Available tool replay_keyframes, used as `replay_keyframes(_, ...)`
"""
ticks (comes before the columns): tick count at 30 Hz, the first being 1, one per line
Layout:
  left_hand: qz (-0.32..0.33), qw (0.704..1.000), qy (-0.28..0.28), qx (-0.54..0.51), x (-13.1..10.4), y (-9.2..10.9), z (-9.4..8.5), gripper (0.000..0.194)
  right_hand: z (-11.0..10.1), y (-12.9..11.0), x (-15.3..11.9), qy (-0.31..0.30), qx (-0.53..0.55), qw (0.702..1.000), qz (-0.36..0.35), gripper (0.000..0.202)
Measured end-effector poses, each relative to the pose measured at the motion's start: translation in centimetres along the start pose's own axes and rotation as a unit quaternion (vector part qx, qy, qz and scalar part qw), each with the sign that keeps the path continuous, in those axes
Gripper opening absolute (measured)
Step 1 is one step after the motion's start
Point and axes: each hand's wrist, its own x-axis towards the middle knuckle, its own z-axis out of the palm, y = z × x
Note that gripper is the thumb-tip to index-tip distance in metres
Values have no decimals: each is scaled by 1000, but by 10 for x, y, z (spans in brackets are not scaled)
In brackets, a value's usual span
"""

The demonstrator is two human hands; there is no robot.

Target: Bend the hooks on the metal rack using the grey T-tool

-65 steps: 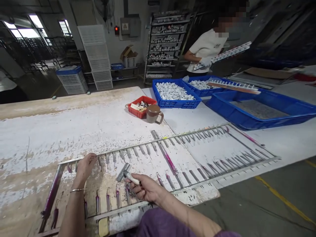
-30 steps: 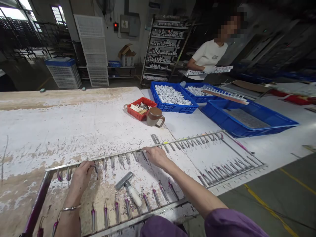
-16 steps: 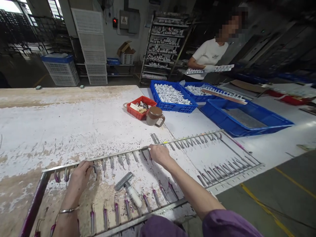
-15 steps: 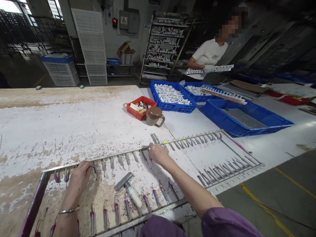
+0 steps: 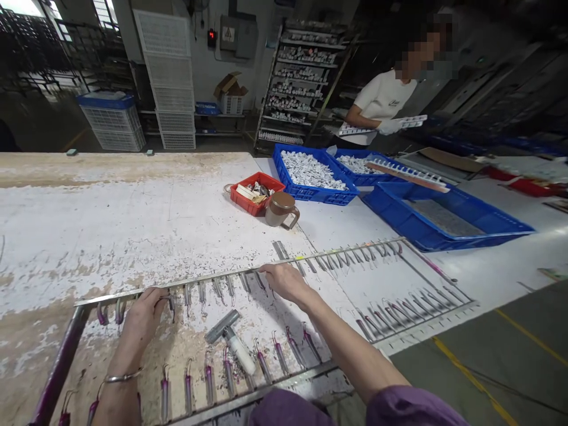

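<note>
A long metal frame [image 5: 213, 276] with rows of hooked pieces lies across the table. My left hand [image 5: 144, 313] is closed on its far bar near the left end, beside a small hooked piece. Further right, my right hand [image 5: 286, 281] has its fingers closed round the same bar. Inside the frame, between the two rows of hooks, lies a T-shaped tool [image 5: 231, 340] with a grey metal head and white handle. A short metal piece [image 5: 280, 250] sticks out beyond the bar near my right hand. Purple-coated hooked pieces [image 5: 209, 378] line the near bar.
Beyond the frame stand a brown mug [image 5: 280, 210], a red basket [image 5: 252, 204] of small parts and a blue crate [image 5: 310, 186] full of white pieces. Another blue crate [image 5: 448, 228] is at the right. A person [image 5: 384, 97] in a white shirt holds white strips behind.
My right hand has shifted slightly left along the bar, its fingers now flatter over it. My left hand keeps its place. The whole view has moved slightly.
</note>
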Motion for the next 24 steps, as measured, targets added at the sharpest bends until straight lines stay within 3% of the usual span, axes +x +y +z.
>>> replay_keyframes(5,-3,1000,8,1,0,1,0,23,1,1,-1,-5,-16,999,37,36)
replay_keyframes(9,-1,1000,7,5,-1,1,1,24,3,0,-1,-5,-10,1000,8,37)
replay_keyframes(15,-6,1000,10,16,-2,-2,3,25,4,-1,0,-3,-25,999,36,32)
replay_keyframes(19,-1,1000,6,7,-2,-4,4,27,3,2,-2,19,-17,1000,8,43)
replay_keyframes(24,-9,1000,0,6,-2,-2,2,30,10,5,1,14,-36,998,41,37)
